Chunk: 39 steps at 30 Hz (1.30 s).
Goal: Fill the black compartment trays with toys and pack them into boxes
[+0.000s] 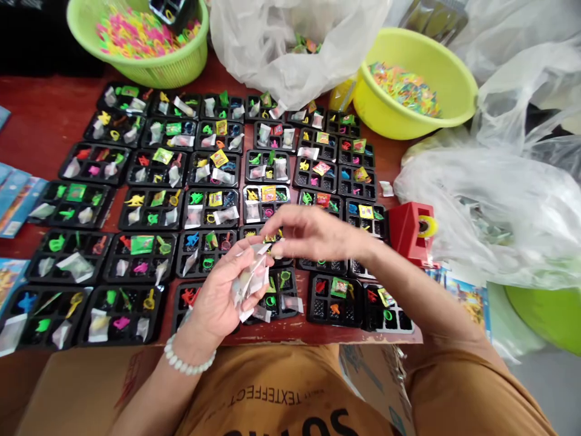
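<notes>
My left hand (222, 284), with a white bead bracelet at the wrist, holds several small clear-and-white wrapped packets (250, 281) in its curled fingers. Just above and to the right, my right hand (313, 233) reaches over a black tray, its thumb and fingers bent together. Motion blur and the fingers hide whether anything is pinched there. Below the hands lies a black compartment tray (284, 306) with a green ring, a green toy and white packets. To its right, another black tray (333, 309) holds a red toy, a green packet and an orange piece.
Rows of similar filled trays (140, 251) cover the red table (40, 97). Behind them stand a green basket (181, 69) of colourful pieces, a plastic bag (254, 42) and a yellow bowl (408, 127) of packets. A red tape dispenser (403, 230) stands at right, beside another plastic bag (508, 181).
</notes>
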Each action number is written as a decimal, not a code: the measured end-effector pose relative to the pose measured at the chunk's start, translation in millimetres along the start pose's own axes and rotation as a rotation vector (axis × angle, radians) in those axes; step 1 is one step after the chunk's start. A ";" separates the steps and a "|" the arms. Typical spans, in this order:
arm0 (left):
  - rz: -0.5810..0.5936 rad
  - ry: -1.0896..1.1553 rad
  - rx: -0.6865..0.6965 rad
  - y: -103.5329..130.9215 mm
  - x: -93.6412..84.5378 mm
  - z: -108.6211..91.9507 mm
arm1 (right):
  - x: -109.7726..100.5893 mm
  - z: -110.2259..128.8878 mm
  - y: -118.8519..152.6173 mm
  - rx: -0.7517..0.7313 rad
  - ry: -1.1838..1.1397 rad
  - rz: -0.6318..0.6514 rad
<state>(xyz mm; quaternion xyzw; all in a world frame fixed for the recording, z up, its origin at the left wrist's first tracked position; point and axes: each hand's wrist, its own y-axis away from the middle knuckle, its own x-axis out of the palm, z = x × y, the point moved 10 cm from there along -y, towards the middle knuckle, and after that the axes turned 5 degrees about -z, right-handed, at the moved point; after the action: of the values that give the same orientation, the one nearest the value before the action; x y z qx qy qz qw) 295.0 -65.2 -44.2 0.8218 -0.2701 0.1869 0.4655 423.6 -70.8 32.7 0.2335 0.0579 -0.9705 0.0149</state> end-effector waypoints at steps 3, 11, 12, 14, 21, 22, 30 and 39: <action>0.017 -0.025 0.003 0.1 3.3 4.7 | 22.0 22.3 16.3 -0.049 0.024 -0.043; 0.103 -0.037 -0.065 -3.7 17.3 15.4 | 20.8 28.4 23.5 -0.105 0.338 -0.143; 0.124 -0.019 -0.095 -4.4 20.9 17.4 | 19.8 28.9 22.8 -0.116 0.380 -0.153; 0.159 0.029 -0.147 -5.6 26.7 19.1 | 7.5 25.6 19.5 -0.135 0.405 -0.214; 0.124 0.107 -0.123 -10.7 15.9 2.4 | -163.2 -85.6 18.7 0.419 0.604 -0.850; 0.136 0.110 -0.110 -10.5 15.5 -0.6 | -185.0 -101.7 22.2 0.519 0.663 -0.915; 0.127 0.105 -0.093 -10.7 14.7 -6.1 | -220.4 -155.4 17.9 0.745 0.798 -0.872; 0.032 0.077 -0.082 -10.8 8.9 -3.9 | -156.0 -123.4 -20.3 0.511 0.950 -0.549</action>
<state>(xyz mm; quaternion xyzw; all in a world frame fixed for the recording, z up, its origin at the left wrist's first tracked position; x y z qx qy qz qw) 308.4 -59.7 -44.5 0.7899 -0.2726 0.2146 0.5056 617.2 -35.6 -3.3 0.6142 -0.1184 -0.7115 -0.3201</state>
